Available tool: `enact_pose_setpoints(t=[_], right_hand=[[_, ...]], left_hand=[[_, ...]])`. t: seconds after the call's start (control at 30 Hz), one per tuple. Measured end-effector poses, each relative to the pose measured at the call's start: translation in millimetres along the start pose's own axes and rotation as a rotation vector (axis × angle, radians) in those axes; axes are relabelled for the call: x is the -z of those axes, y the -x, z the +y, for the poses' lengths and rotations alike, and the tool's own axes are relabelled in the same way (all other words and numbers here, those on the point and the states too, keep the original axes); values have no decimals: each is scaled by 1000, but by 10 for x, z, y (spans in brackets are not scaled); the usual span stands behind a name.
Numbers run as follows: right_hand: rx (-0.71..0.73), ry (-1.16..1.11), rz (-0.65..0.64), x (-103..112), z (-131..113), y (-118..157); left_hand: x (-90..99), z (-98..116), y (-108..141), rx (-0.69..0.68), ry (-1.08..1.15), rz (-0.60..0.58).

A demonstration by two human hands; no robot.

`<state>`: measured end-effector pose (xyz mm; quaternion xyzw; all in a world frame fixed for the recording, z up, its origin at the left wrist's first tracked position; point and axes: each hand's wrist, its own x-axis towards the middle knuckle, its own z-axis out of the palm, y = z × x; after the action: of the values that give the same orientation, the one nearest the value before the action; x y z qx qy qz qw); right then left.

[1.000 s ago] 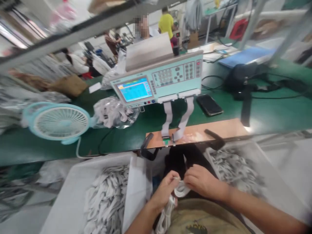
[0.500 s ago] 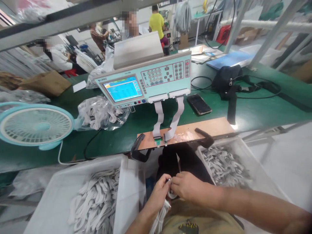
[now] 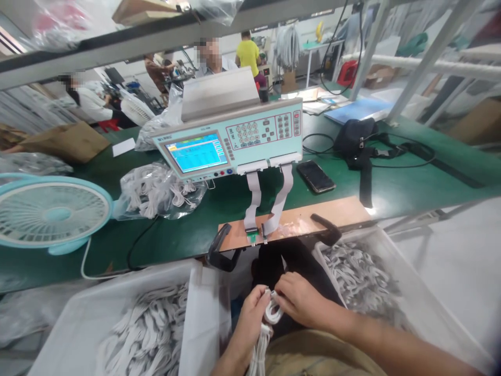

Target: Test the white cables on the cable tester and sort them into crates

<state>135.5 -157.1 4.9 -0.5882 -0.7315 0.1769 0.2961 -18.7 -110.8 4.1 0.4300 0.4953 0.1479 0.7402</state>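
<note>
White cable coil (image 3: 273, 314) held before the worktop (image 3: 183, 237)
The left bin (image 3: 208, 318) stands near, seemingly for easy reach; the left hand (image 3: 250, 316) clamps its grip on the coil's left side, the right hand (image 3: 301, 298) on its right, probably keeping it gathered; the right bin (image 3: 413, 284) stands opposite.

Brightly, fairly evenly lit, slightly hazy. Glinting white on the worktop (image 3: 223, 202) by the right end of the board (image 3: 340, 210); glowing blue at the screen (image 3: 198, 153). Shadowed beneath the worktop. Soft at the coiled cable (image 3: 274, 315), blurrier along the right forearm (image 3: 376, 334). Stretched toward the edges. Pixelated over background heads (image 3: 207, 49).
</note>
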Motion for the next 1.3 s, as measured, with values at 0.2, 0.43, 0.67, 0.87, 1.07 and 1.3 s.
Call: enact_pose_setpoints(t=[0.2,0.43,0.67,0.87,1.07,1.3], right_hand=[[64,13,199,15,75,-159],[-319,-516,390,-4,165,-502],[-484,-800,410,-65,156,-667],[-551,-914,419,-53,117,-722],[-707,-1137,419,-4,24,-796],[-704,-1197,428,12,-18,-817]], left_hand=[[55,119,-120,-271,-206,72],[-10,296,-366,-401,-155,247],[-51,330,-540,-252,301,249],[106,421,-540,-242,154,100],[262,470,-581,-351,-59,-9],[126,436,-649,-514,32,202]])
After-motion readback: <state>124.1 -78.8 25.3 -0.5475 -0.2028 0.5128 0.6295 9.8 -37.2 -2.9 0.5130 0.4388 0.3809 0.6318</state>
